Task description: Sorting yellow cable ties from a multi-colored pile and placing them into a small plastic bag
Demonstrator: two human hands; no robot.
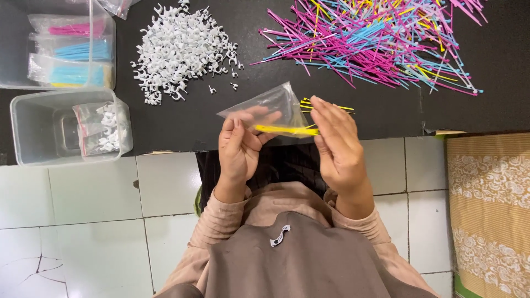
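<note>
My left hand pinches the mouth of a small clear bag, held in the air above the near edge of the black mat. My right hand grips a bundle of yellow cable ties, tips already inside. I keep the mouth spread, the ties bunched and level, and slide them along the bag's lower side so none snag.

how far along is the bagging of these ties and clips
Done: filled bags of pink and blue ties lie in one clear tub, a bag of clips in another. In hand: the left hand holds a clear bag while the right hand feeds in yellow ties. Left: a large loose tie pile and white clip heap.
</note>
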